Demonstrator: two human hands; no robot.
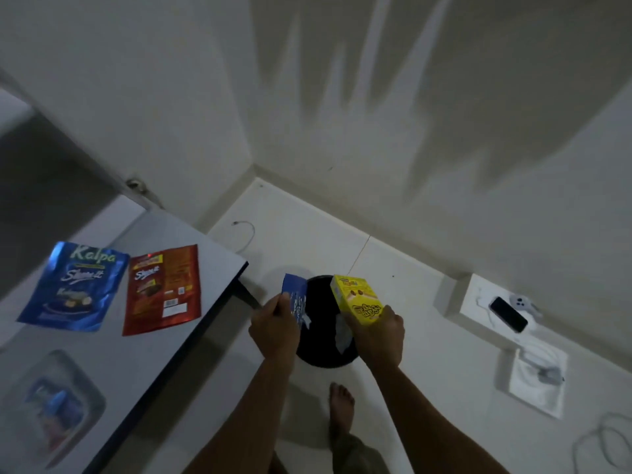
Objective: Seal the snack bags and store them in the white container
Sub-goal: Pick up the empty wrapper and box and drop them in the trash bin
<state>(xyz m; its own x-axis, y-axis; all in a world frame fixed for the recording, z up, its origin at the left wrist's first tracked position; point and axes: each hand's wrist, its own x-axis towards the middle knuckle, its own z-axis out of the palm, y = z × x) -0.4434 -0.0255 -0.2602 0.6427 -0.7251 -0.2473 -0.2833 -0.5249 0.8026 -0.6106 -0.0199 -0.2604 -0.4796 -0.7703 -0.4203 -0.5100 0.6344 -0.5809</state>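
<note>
My left hand (275,331) grips a small blue snack packet (295,297) over a black round bin (319,336) on the floor. My right hand (378,335) holds a yellow snack box (357,297) above the same bin. On the table (191,241) at the left lie a blue Kalpa snack bag (73,285) and a red snack bag (162,289), both flat. A clear-lidded white container (51,405) with blue packets inside sits at the table's near left.
White paper scraps (342,331) lie inside the bin. My bare foot (342,405) stands just before it. A phone (508,314) rests on a low ledge at the right, with a white bag (537,381) and cables on the floor nearby.
</note>
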